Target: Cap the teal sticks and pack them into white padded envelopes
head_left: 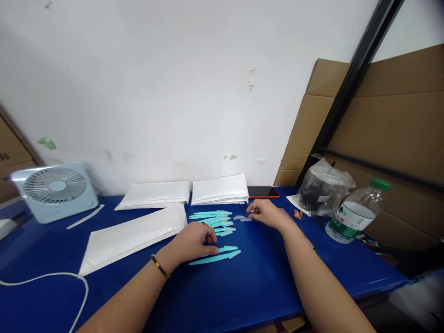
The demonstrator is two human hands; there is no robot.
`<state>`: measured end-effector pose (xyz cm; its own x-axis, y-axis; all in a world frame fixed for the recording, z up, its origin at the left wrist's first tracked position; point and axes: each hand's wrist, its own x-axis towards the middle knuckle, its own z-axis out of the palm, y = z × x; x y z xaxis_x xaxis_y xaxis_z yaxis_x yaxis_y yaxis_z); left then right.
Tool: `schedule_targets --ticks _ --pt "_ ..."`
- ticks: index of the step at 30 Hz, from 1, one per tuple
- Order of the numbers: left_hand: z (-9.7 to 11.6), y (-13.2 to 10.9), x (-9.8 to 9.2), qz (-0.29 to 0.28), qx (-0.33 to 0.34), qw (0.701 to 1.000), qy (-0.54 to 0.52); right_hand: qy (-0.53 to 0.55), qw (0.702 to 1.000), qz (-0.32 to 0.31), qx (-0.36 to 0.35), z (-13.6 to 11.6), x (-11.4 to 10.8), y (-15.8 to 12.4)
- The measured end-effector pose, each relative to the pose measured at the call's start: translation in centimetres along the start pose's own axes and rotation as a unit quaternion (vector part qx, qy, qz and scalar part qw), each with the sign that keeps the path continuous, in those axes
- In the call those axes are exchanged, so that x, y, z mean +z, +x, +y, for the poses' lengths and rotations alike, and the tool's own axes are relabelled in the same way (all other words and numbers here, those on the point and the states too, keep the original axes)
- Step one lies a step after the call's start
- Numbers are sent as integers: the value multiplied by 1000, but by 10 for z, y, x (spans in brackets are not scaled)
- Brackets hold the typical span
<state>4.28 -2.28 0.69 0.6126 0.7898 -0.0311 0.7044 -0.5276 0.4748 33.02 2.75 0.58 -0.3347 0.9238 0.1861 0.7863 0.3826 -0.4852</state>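
Observation:
My left hand is closed over the blue table, its thumb and fingers on a turquoise eyebrow razor whose head pokes out to the right. Just below it lies another turquoise eyebrow razor. Beyond the hand, several more turquoise eyebrow razors lie side by side, partly hidden by my fingers. My right hand has its fingertips pinched together; whatever is in them is too small to make out. Small clear plastic caps lie on the table just left of those fingertips.
White padded mailers are stacked against the wall, with another pair of mailers nearer on the left. A phone lies behind my right hand. At right stand a bagged cup and a water bottle; a fan is at left.

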Motion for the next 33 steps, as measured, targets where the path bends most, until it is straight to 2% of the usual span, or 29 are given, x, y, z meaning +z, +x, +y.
schedule_targets --ticks 2,6,9,14,17,22,27,30,33 --pt "-1 1 3 -14 -4 1000 3 -7 999 -49 -9 -1 5 1" --pt "-7 7 10 7 -25 1000 4 31 985 -170 -1 -11 10 -2" --pt "-9 10 12 9 -33 999 -7 65 974 -214 -20 -18 13 -3" --pt "-11 12 13 19 -27 999 -2 91 966 -231 -69 -30 22 -4" --pt "-10 11 13 21 -22 1000 2 84 968 -227 -71 -34 23 -5" --pt "-9 11 12 16 -36 999 -4 91 966 -234 -55 -33 19 -8" --pt "-11 11 13 14 -40 999 -6 155 944 -291 17 -28 13 -9" --pt "-11 11 13 15 -42 999 -7 172 943 -282 47 -25 13 -9" --pt "-10 11 13 13 -43 999 -8 146 952 -267 38 -26 15 -8"
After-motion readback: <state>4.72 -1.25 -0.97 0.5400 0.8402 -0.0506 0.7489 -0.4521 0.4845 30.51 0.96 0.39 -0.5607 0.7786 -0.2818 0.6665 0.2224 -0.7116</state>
